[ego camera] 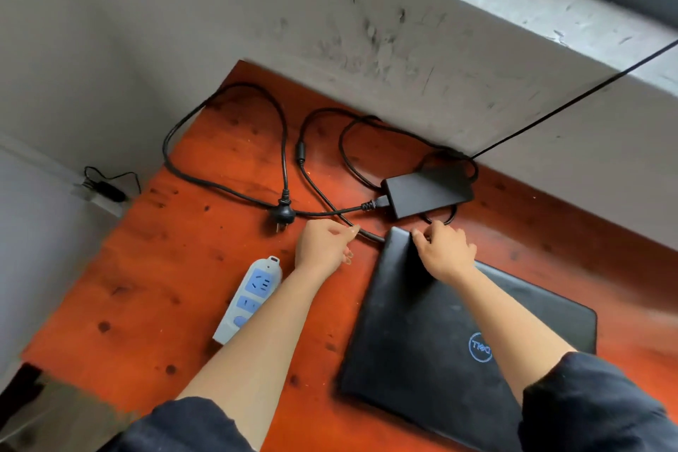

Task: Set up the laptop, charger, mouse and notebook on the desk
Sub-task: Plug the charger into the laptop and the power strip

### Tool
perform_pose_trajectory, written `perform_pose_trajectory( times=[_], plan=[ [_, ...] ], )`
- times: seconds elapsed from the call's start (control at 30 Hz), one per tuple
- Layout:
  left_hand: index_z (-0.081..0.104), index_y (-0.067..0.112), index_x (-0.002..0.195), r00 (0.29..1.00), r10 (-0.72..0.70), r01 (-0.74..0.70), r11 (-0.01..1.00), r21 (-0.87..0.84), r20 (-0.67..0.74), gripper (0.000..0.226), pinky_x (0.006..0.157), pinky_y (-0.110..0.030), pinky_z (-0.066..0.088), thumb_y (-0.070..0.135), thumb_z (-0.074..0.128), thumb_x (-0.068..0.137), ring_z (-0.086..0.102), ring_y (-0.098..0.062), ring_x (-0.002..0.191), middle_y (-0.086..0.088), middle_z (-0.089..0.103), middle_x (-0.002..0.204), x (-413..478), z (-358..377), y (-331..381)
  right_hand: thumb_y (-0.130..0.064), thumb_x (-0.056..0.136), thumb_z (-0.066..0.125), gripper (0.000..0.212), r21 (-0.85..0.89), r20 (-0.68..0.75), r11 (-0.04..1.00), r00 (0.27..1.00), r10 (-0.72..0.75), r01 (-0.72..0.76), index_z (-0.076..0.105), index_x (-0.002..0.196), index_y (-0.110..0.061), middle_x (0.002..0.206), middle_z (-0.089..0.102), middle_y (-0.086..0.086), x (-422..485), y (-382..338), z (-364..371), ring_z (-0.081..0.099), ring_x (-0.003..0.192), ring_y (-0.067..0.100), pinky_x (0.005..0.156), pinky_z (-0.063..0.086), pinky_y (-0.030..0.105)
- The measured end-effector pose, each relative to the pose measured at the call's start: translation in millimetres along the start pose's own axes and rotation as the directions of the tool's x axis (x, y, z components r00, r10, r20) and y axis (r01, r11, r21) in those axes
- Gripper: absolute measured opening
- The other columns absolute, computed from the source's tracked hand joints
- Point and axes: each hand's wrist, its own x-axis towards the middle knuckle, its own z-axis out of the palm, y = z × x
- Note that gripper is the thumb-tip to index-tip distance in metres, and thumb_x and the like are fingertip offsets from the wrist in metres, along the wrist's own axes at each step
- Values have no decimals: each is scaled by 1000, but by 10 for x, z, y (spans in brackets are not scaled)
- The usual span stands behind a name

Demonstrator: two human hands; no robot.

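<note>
Head view: closed black laptop (pixel 451 334) flat on the orange wooden desk (pixel 146 286), lid up, long axis on a diagonal from near left to far right, one far corner aimed at the charger brick (pixel 427 191). Brick near the wall, long axis roughly left to right, cables looped across the desk behind it. Wall plug (pixel 284 218) loose on the desk, prongs toward the viewer. White power strip (pixel 247 299) left of the laptop, long axis near to far, sockets bare.

Left hand (pixel 324 249) reaching forward, thumb and forefinger pinched on the thin charger cable (pixel 367 234) just beside the laptop's far corner. Right hand (pixel 445 251) palm down on that corner, fingers curled over its edge, forearm across the lid.
</note>
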Motion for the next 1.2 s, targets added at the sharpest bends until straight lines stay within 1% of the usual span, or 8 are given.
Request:
perform_pose_trajectory(
  times=[0.13, 0.33, 0.47, 0.63, 0.8, 1.0, 1.1, 1.2],
  plan=[
    [68, 24, 74, 974, 129, -116, 990, 79, -185, 17, 67, -32, 56, 38, 68, 84, 67, -16, 62, 3, 70, 63, -129, -344, -75, -24, 92, 47, 26, 51, -143, 993, 985, -99, 107, 54, 99, -1, 110, 54, 22, -77, -245, -88, 49, 105, 40, 84, 42, 45],
    [69, 19, 85, 895, 232, -147, 960, 237, -382, 17, 59, -23, 41, 34, 62, 89, 61, -16, 76, 2, 67, 82, -294, -807, -425, -20, 86, 49, 20, 174, -58, 936, 952, -300, 306, 59, 91, -3, 101, 60, 19, -159, -1141, -9, 54, 99, 37, 83, 45, 42],
    [68, 21, 92, 873, 230, -112, 953, 281, -431, 11, 70, -23, 38, 30, 61, 90, 55, -17, 94, 2, 60, 96, -438, -909, -717, -26, 88, 52, 22, 301, 12, 890, 932, -362, 342, 55, 96, -6, 102, 62, 16, -234, -1653, 176, 56, 99, 34, 77, 41, 35],
    [65, 24, 108, 864, 237, -80, 936, 344, -444, 23, 71, -22, 38, 38, 58, 91, 51, -13, 105, 5, 57, 107, -596, -982, -999, -46, 90, 52, 40, 307, 40, 901, 942, -334, 306, 50, 102, -8, 106, 64, 17, -210, -1982, 295, 57, 101, 36, 74, 41, 38],
    [58, 20, 126, 895, 225, -55, 911, 408, -384, 44, 82, -26, 46, 45, 57, 90, 45, -14, 113, 2, 53, 119, -734, -1028, -1273, -40, 90, 56, 30, 302, 28, 898, 939, -343, 319, 51, 79, -13, 79, 57, 7, -190, -2126, 286, 58, 85, 33, 63, 35, 31],
    [58, 20, 128, 904, 257, -71, 878, 473, -342, 53, 73, -19, 42, 55, 50, 89, 42, -7, 100, 6, 52, 114, -828, -1005, -1351, -35, 90, 55, 35, 287, 97, 872, 893, -439, 397, 46, 65, -12, 60, 51, 1, -310, -2134, 98, 52, 62, 25, 51, 33, 28],
    [59, 23, 124, 897, 280, -89, 873, 480, -342, 52, 75, -22, 44, 58, 54, 85, 42, -9, 100, 5, 51, 112, -872, -981, -1365, -35, 91, 55, 34, 349, 172, 829, 840, -515, 437, 46, 65, -16, 61, 60, 2, -465, -2015, 63, 57, 51, 18, 50, 44, 28],
    [57, 26, 127, 899, 271, -79, 873, 481, -345, 56, 76, -25, 46, 60, 58, 82, 44, -12, 103, 4, 52, 113, -920, -967, -1376, -32, 92, 56, 27, 462, 253, 780, 780, -572, 422, 50, 71, -16, 66, 65, 4, -625, -1893, 96, 63, 54, 20, 57, 55, 39]
  ],
)
